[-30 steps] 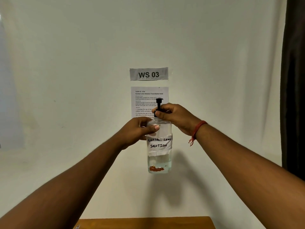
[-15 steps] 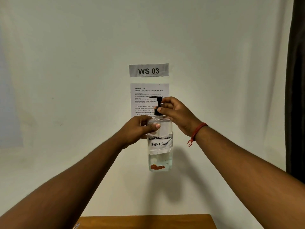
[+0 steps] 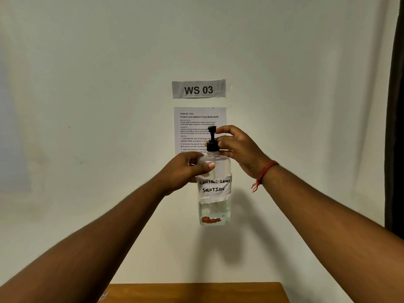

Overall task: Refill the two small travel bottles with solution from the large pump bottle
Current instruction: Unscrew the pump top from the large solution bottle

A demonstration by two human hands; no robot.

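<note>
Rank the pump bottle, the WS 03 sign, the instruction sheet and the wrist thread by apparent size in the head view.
1. Pump bottle, though nearer the camera
2. Instruction sheet, partly hidden
3. WS 03 sign
4. Red wrist thread

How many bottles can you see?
1. The big pump bottle is held up in front of the wall, left hand gripping it, right hand at its pump. Small travel bottles aren't in view.

The printed white instruction sheet (image 3: 199, 130) on the wall is partly covered by the clear plastic pump bottle (image 3: 214, 189) and both hands; its small print is unreadable. The brown wooden table (image 3: 196, 291) is cut off by the bottom edge.
</note>
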